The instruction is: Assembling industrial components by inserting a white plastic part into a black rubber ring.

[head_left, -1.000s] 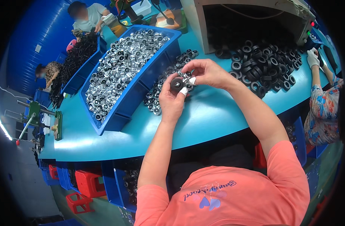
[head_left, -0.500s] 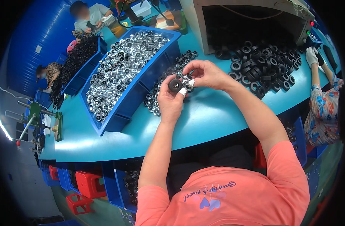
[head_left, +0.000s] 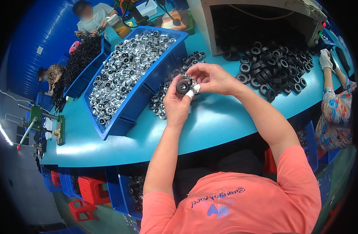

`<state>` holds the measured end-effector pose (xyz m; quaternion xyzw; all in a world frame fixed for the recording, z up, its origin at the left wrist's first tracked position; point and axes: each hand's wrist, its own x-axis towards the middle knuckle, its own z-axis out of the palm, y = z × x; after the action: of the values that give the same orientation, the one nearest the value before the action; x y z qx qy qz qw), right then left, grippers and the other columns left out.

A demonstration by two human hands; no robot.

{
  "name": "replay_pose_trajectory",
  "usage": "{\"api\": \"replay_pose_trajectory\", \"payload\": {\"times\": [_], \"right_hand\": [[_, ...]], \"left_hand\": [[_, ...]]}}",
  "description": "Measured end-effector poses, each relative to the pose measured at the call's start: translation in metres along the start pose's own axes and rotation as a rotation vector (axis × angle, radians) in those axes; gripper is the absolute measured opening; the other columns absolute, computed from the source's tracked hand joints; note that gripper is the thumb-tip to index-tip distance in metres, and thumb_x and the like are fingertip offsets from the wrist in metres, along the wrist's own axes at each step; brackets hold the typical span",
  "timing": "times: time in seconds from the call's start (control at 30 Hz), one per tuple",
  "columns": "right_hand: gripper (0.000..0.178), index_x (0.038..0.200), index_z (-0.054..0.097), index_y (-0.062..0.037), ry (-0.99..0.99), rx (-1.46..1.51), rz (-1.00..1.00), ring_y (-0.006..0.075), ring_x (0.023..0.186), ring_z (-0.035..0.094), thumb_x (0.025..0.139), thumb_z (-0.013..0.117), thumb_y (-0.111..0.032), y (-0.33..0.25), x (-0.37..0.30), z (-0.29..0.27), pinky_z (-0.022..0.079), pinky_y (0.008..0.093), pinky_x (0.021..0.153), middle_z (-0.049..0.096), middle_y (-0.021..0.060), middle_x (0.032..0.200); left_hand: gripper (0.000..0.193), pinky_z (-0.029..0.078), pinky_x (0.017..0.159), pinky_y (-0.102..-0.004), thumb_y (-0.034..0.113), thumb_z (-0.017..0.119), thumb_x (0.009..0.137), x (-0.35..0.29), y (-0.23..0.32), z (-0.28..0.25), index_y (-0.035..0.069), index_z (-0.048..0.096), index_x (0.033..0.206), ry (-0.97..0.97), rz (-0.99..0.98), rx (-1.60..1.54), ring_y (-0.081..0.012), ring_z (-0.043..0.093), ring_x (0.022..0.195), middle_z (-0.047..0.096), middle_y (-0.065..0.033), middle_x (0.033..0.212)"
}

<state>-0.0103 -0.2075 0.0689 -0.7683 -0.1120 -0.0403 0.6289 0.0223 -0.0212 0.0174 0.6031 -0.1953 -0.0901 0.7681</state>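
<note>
A small wheel, a black ring with a shiny centre, is gripped between the thumb and fingers of my left hand. Close against it on the right, my right hand has its fingers curled and its thumb bent inward. What lies between those right fingers is mostly hidden. White covers wrap the tips of both thumbs. Beneath and behind my hands, loose shiny hubs lie on the blue-green table. Black rubber rings are heaped to the right of my right hand.
A long blue bin full of shiny hubs stands left of my hands. Behind the rings is a machine housing. Further left is another bin of black parts. A co-worker's gloved hand is at right; other people sit far left.
The wheel in my left hand has turned so its shiny centre faces up more. My right fingers have shifted slightly left, closer to the wheel.
</note>
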Motion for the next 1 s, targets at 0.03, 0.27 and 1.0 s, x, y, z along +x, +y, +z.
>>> {"api": "replay_pose_trajectory", "payload": {"times": [0.03, 0.27, 1.0], "right_hand": [[0.034, 0.11, 0.07, -0.0041, -0.016, -0.043, 0.0, 0.0129, 0.088, 0.065, 0.078, 0.078, -0.009, 0.001, 0.0, -0.001, 0.055, 0.0274, 0.081, 0.065, 0.0043, 0.099], [0.036, 0.109, 0.07, -0.0044, -0.036, -0.246, -0.134, 0.013, 0.082, 0.064, 0.076, 0.081, -0.01, 0.006, 0.001, 0.004, 0.056, 0.0284, 0.079, 0.065, 0.0044, 0.097], [0.033, 0.112, 0.07, 0.0021, -0.014, 0.285, 0.101, 0.017, 0.097, 0.07, 0.079, 0.074, 0.002, 0.028, 0.006, -0.003, 0.056, 0.0304, 0.086, 0.072, 0.0095, 0.103]], "left_hand": [[0.062, 0.059, 0.078, -0.0291, -0.009, 0.066, 0.087, -0.001, 0.001, 0.002, -0.005, 0.045, 0.144, 0.0, 0.007, 0.014, -0.0182, 0.066, 0.105, 0.063, -0.0139, 0.125], [0.059, 0.056, 0.081, -0.028, -0.009, 0.064, 0.089, -0.001, -0.008, -0.003, -0.004, 0.046, 0.144, -0.028, 0.09, 0.243, -0.0168, 0.065, 0.104, 0.062, -0.0118, 0.122], [0.05, 0.054, 0.088, -0.0259, -0.004, 0.073, 0.085, -0.001, 0.007, -0.002, 0.001, 0.061, 0.133, -0.051, 0.19, 0.101, -0.0131, 0.063, 0.101, 0.059, -0.0028, 0.109]]}}
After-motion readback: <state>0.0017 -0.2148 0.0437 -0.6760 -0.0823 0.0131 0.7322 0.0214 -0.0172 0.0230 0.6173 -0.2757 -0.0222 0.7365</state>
